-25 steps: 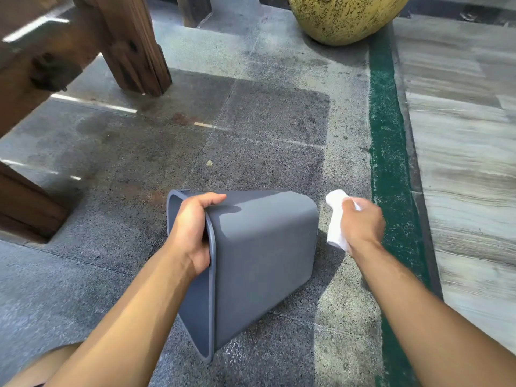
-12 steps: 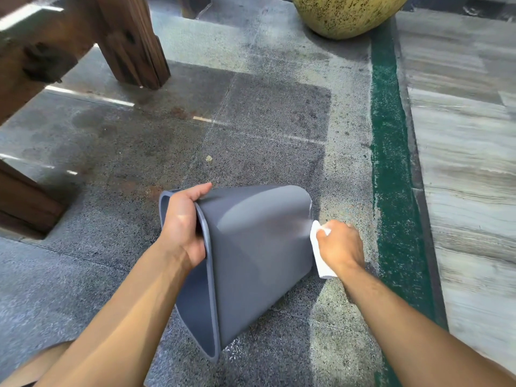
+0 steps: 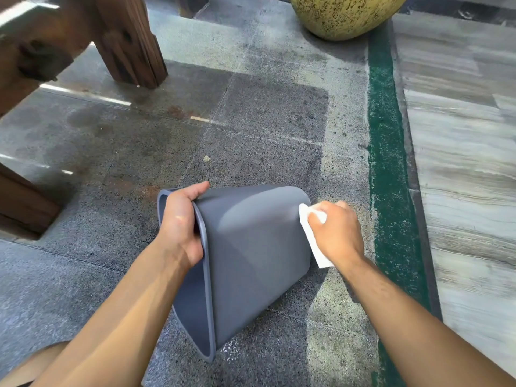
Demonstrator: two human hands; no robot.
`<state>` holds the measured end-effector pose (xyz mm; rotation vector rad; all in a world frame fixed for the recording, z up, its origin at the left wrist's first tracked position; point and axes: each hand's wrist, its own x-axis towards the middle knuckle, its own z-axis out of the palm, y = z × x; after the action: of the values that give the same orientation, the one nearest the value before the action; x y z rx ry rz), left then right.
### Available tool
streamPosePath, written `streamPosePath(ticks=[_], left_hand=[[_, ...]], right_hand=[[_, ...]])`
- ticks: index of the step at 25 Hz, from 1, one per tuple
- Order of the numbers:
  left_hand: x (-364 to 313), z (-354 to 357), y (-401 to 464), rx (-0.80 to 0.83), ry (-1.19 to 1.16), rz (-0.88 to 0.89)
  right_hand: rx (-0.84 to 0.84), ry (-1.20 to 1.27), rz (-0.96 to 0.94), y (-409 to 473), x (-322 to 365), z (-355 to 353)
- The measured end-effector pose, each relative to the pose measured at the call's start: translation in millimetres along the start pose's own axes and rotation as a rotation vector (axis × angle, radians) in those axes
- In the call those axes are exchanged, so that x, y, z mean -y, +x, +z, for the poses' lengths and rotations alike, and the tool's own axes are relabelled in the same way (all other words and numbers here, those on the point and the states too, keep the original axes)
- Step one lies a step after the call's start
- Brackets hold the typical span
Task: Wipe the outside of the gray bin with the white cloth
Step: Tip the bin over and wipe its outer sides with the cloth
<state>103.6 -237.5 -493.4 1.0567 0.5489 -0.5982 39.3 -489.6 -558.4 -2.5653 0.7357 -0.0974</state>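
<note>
The gray bin (image 3: 251,261) lies tipped on its side on the stone floor, its open mouth turned left toward me and its base to the right. My left hand (image 3: 181,227) grips the upper rim, fingers curled over the edge. My right hand (image 3: 335,233) holds the folded white cloth (image 3: 314,241) and presses it against the bin's base end on the right. Most of the cloth is hidden under my fingers.
Dark wooden posts (image 3: 125,43) and a beam stand at the upper left. A large yellow speckled pot (image 3: 343,15) sits at the top. A green painted strip (image 3: 388,163) runs down the right side, with pale streaked paving (image 3: 460,163) beyond it.
My right hand brought the cloth from beside the bin onto its base end. The left hand kept its hold on the rim while the bin rolled slightly.
</note>
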Motion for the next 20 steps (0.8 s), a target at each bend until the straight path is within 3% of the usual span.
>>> streamPosePath(ticks=[6,10,14,20], left_hand=[[-2,-4,-1,-0.001,-0.003,-0.003],[-5,-7,-1,0.02,0.029,-0.006],[-5,1,-6,0.05,0.068,0.035],[8,4,-10,-0.095,0.234,0.101]], right_hand=[[0.045,-0.147,0.115,4,-25,20],[-0.134,0.168,0.322,12,-33,25],[-0.31,0.298,0.227,16,-13,37],[-0.252,0.283,0.196,36,3,44]])
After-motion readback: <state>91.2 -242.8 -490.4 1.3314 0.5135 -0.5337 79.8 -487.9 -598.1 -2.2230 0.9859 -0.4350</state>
